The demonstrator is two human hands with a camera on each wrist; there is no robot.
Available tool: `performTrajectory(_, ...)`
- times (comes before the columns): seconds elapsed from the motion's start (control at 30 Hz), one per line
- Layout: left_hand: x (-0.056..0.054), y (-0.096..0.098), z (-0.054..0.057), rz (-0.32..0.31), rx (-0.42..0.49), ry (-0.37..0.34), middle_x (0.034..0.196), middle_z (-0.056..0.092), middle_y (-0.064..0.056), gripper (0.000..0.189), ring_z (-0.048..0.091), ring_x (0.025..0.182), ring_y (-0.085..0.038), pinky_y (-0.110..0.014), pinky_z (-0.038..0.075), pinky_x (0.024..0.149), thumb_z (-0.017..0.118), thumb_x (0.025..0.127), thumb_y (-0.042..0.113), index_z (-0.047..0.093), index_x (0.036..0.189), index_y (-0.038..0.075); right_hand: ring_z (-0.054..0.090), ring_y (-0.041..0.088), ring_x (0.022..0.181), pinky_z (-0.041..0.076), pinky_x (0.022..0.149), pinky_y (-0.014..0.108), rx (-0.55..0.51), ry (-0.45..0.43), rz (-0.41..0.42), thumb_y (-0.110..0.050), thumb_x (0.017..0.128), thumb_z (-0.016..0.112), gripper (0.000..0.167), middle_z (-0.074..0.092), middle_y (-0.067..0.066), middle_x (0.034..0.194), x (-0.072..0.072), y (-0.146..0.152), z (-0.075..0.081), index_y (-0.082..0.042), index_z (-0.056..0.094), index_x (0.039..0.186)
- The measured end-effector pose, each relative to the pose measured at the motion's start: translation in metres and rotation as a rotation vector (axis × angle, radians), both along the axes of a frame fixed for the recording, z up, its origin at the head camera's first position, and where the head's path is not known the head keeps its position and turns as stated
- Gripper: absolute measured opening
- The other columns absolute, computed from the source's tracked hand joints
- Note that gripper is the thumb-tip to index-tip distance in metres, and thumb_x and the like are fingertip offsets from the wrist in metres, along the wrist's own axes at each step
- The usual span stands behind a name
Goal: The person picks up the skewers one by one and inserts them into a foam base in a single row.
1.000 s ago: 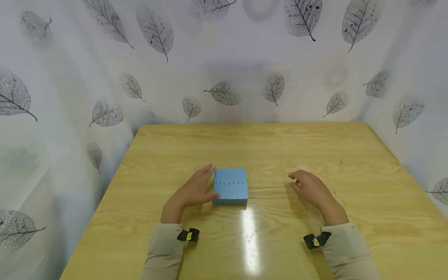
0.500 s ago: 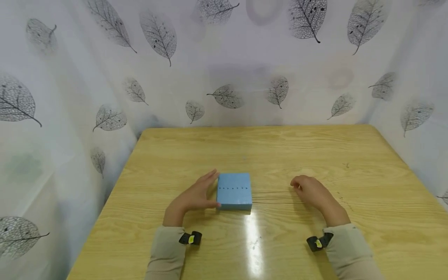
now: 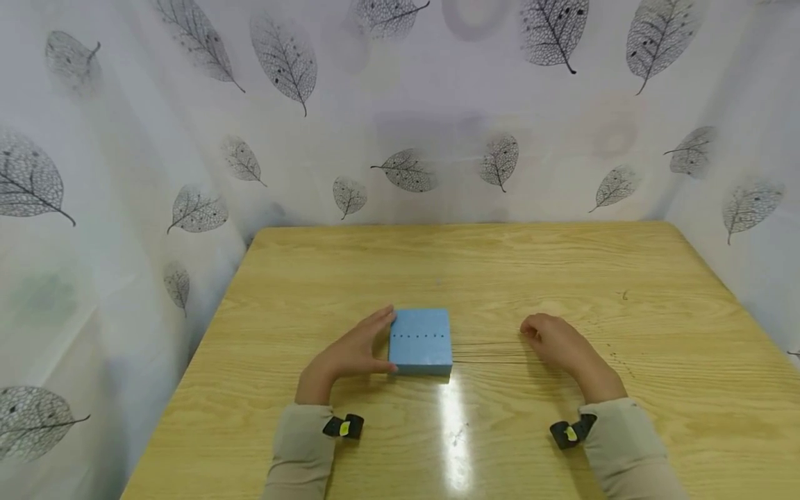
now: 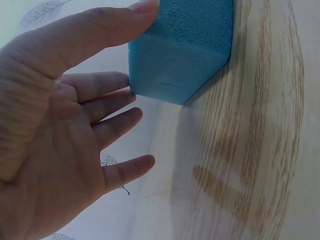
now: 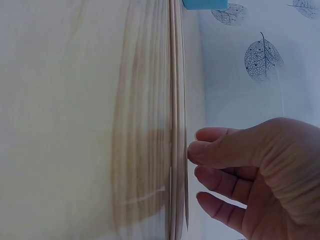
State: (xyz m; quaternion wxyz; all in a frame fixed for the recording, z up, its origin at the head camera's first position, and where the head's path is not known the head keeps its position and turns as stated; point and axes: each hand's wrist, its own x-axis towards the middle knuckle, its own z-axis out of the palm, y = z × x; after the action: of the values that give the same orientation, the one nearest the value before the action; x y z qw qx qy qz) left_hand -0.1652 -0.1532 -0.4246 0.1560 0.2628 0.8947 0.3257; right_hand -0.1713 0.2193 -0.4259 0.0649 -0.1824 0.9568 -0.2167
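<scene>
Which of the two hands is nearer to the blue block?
The left hand: it is directly at the left side of the blue block, while a stretch of table separates the right hand from it.

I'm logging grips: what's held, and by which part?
The left hand holds the blue foam block by its left end; right hand: cannot tell.
</scene>
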Motion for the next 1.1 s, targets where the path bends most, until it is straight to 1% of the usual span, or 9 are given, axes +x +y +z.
performTrajectory(0.3, 0.001, 0.0, -0.001, -0.001, 0.016, -0.008, 0.156, 0.017, -0.012, 0.091, 0.016, 0.143, -0.028, -0.045, 0.022, 0.113, 0.079, 0.078, 0.024, 0.026, 0.148, 0.001, 0.06, 0.024, 0.081, 0.05, 0.072, 0.043, 0.004, 0.015, 0.042, 0.005, 0.085, 0.059, 0.012, 0.065, 0.009, 0.088, -0.006, 0.001, -0.005, 0.0, 0.066, 0.093)
performTrajectory(0.37, 0.001, 0.0, -0.001, -0.003, 0.024, -0.011, 0.156, 0.018, -0.012, 0.091, 0.017, 0.143, -0.029, -0.046, 0.022, 0.113, 0.079, 0.078, 0.024, 0.026, 0.148, 0.0, 0.06, 0.025, 0.082, 0.05, 0.073, 0.043, 0.006, 0.019, 0.061, 0.005, 0.085, 0.059, 0.012, 0.065, 0.009, 0.088, -0.007, 0.001, -0.006, -0.001, 0.066, 0.093)
performTrajectory(0.57, 0.001, 0.001, 0.001, -0.002, 0.027, -0.013, 0.156, 0.018, -0.012, 0.091, 0.017, 0.143, -0.028, -0.046, 0.023, 0.112, 0.079, 0.078, 0.025, 0.027, 0.148, 0.0, 0.062, 0.032, 0.09, 0.051, 0.077, 0.046, 0.01, -0.007, 0.097, 0.006, 0.087, 0.056, 0.015, 0.066, 0.012, 0.093, -0.011, 0.0, -0.008, -0.002, 0.066, 0.094)
performTrajectory(0.67, 0.001, 0.001, 0.001, -0.001, 0.026, -0.014, 0.156, 0.018, -0.012, 0.091, 0.017, 0.143, -0.028, -0.046, 0.023, 0.112, 0.079, 0.078, 0.024, 0.027, 0.148, 0.001, 0.062, 0.032, 0.091, 0.051, 0.078, 0.046, 0.023, -0.017, 0.099, 0.005, 0.089, 0.055, 0.014, 0.066, 0.012, 0.094, -0.014, -0.001, -0.008, -0.003, 0.065, 0.094)
performTrajectory(0.9, 0.002, -0.001, -0.001, 0.0, 0.04, -0.01, 0.157, 0.017, -0.012, 0.09, 0.016, 0.143, -0.029, -0.047, 0.023, 0.112, 0.078, 0.079, 0.025, 0.026, 0.148, 0.001, 0.062, 0.032, 0.093, 0.05, 0.079, 0.046, 0.058, -0.037, 0.133, 0.003, 0.092, 0.053, 0.012, 0.066, 0.012, 0.096, -0.015, -0.004, -0.004, -0.004, 0.063, 0.094)
performTrajectory(1.1, 0.002, 0.0, -0.001, 0.007, 0.04, -0.014, 0.157, 0.017, -0.011, 0.09, 0.016, 0.143, -0.028, -0.047, 0.023, 0.112, 0.078, 0.079, 0.025, 0.026, 0.149, 0.003, 0.061, 0.033, 0.093, 0.05, 0.08, 0.046, 0.073, -0.073, 0.13, 0.003, 0.092, 0.051, 0.011, 0.064, 0.013, 0.096, -0.013, -0.004, -0.004, 0.0, 0.061, 0.095)
